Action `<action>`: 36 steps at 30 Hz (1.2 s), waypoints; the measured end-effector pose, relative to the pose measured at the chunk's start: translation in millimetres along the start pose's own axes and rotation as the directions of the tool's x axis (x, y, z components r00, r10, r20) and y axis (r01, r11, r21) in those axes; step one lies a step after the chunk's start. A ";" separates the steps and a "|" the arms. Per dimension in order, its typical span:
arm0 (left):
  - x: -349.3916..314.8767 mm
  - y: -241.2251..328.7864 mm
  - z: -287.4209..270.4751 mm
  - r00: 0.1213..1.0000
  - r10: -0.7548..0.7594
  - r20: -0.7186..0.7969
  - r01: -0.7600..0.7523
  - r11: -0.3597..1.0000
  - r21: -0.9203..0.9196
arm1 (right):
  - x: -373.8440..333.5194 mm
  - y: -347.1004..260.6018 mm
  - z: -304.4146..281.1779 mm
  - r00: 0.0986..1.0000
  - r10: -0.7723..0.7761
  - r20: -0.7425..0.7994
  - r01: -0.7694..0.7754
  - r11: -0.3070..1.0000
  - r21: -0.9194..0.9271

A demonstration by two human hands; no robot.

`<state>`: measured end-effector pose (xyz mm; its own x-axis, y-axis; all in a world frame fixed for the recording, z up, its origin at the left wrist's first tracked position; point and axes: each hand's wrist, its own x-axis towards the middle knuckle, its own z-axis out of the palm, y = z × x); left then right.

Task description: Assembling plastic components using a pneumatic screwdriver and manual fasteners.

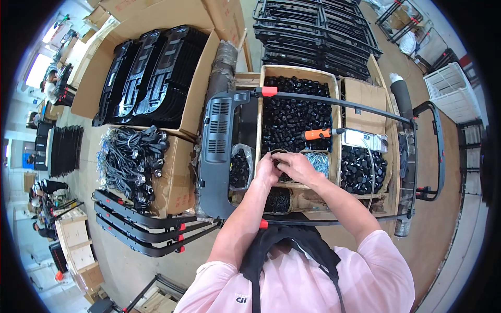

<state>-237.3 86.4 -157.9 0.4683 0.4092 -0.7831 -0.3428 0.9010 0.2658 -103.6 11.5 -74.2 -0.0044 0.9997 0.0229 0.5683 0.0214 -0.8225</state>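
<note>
My left hand (267, 169) and my right hand (297, 166) meet over a wooden parts bin, fingers bent and pressed together. Whatever they pinch is too small and hidden to name. Below them sits a compartment of small dark parts, partly covered by the hands. Silvery screws (317, 163) lie in a box just right of my right hand. Across the bin rests a black tubular frame (334, 99) with a grey vented housing (215, 151) at its left end. An orange power screwdriver (317, 134) lies on a heap of black plastic caps (295, 112) beyond my hands.
More black caps (362, 169) fill a right compartment, near a white device (362, 140). A carton (195, 101) of stacked black panels and a heap of cables (133, 161) stand left. Similar frames (151, 229) lie at lower left; stacked black frames (318, 36) stand behind. People work far left.
</note>
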 end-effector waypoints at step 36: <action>-123.5 20.8 -14.6 0.975 0.182 0.129 -0.193 0.978 0.081 | 41.3 70.6 -37.4 0.709 0.512 -0.485 -0.250 0.825 0.507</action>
<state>-314.1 52.5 -63.8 0.4990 0.5813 -0.6427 -0.3596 0.8137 0.4568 -32.9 53.9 -110.1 0.6868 0.7151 -0.1299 0.0527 -0.2272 -0.9724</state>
